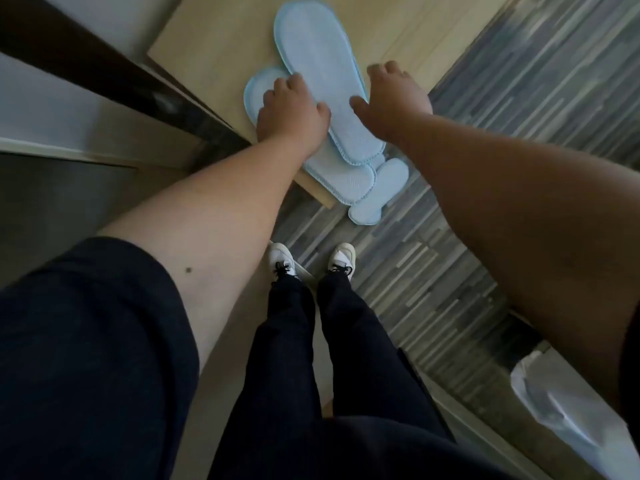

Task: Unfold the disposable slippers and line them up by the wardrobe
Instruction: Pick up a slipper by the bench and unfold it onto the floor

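Flat light-blue disposable slippers lie overlapped on a pale wooden surface (214, 39). The top slipper (318, 74) points away from me; a second slipper (341, 183) lies under it, and a smaller blue flap (379, 192) hangs past the surface's near corner. My left hand (292, 110) presses down on the left side of the pile, fingers curled over the lower slipper's edge. My right hand (393, 102) hovers with fingers apart at the top slipper's right edge, thumb touching it.
A dark frame and pale panel (86, 98) stand to the left of the wooden surface. Grey striped flooring (502, 116) spreads to the right. My white shoes (311, 261) stand below. A crumpled clear plastic wrapper (568, 410) lies at lower right.
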Tool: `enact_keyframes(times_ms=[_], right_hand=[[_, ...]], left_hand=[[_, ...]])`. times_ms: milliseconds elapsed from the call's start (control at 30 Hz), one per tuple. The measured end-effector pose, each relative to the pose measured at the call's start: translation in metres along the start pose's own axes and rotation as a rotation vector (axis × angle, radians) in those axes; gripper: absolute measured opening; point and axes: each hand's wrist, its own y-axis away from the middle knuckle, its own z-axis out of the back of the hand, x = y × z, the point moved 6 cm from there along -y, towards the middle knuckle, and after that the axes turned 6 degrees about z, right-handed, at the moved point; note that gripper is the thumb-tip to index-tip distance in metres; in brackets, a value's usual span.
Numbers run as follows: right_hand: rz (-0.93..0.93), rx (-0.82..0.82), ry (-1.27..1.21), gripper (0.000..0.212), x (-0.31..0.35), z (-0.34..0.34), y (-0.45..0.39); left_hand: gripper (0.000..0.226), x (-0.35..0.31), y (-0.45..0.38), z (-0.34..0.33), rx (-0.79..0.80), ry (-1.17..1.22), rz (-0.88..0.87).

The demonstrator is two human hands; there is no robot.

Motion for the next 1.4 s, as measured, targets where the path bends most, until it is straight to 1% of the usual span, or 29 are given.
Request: enact_keyframes(times_ms=[100,233,333,433,567,667,733,833,1000,1100,1167,1300,1400], right_hand=[[-0.07,0.025,-0.094,0.058,0.002,-0.007,-0.016],[-0.128,0.026,-0.18,0.051,0.002,-0.017,-0.032],[-0.19,0.016,-0.266,0.043,-0.005,-0.02,-0.038],[-0.243,0.044,-0.343,0.037,-0.012,-0.021,-0.038],[-0.298,0.05,-0.544,0.029,-0.017,-0.012,-0.024],[-0.33,0.023,-0.756,0.013,-0.015,-0.003,-0.003],[-0.342,0.017,-0.838,0.011,-0.011,0.003,0.013],[-0.35,0.009,-0.907,0.014,-0.007,0.011,0.039],[-0.299,0.053,-0.884,0.017,0.01,0.016,0.087],[-0.27,0.082,-0.867,0.013,0.024,0.016,0.114],[-0.263,0.098,-0.846,0.013,0.038,0.012,0.132],[-0.264,0.122,-0.815,0.014,0.073,-0.005,0.165],[-0.258,0.135,-0.807,0.014,0.112,-0.027,0.187]], left_hand=[[0.048,0.002,-0.013,-0.009,0.058,0.109,0.127],[0.041,0.011,-0.029,-0.025,0.111,0.37,0.34],[0.039,0.015,-0.038,-0.03,0.105,0.469,0.412],[0.033,0.017,-0.038,-0.03,0.107,0.562,0.448],[0.011,0.019,-0.029,-0.025,0.105,0.695,0.406],[0.021,0.023,-0.01,-0.016,0.107,0.792,0.398],[0.022,0.024,0.005,-0.007,0.116,0.828,0.389],[0.018,0.023,0.034,0.008,0.117,0.845,0.369],[0.004,0.039,0.083,0.024,0.093,0.79,0.318],[0.011,0.053,0.112,0.027,0.113,0.782,0.307],[0.011,0.067,0.132,0.028,0.117,0.794,0.301],[0.001,0.107,0.17,0.025,0.117,0.832,0.306],[0.003,0.154,0.195,0.02,0.112,0.855,0.312]])
